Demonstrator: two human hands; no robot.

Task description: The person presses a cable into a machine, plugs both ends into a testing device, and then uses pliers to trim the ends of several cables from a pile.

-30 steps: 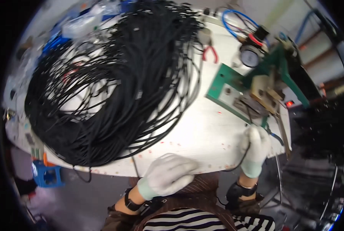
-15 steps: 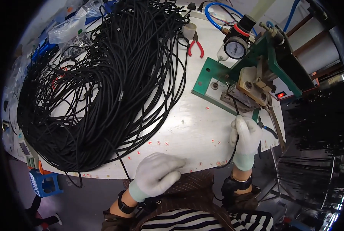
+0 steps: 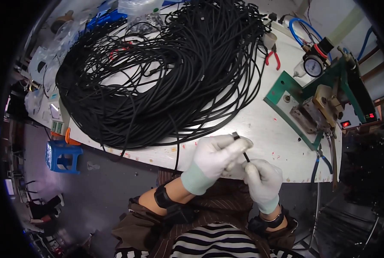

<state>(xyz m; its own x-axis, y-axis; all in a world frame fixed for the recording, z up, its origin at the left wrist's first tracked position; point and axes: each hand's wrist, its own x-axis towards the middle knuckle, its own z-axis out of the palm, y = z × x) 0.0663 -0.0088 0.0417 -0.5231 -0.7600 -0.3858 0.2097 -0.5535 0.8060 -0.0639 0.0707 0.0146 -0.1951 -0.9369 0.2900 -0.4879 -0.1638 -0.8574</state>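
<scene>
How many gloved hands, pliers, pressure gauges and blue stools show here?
Gloved hands: 2, left hand and right hand, both pinching a black cable end
Red-handled pliers: 1
Pressure gauge: 1
Blue stool: 1
Total: 5

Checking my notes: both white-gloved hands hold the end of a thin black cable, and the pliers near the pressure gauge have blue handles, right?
Not quite. The head view shows the pliers beside the round pressure gauge have red handles. Left hand and right hand do hold the thin black cable.

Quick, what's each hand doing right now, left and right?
Left hand: closed, pinching the end of a black cable.
Right hand: closed, gripping the same black cable just below.
</scene>
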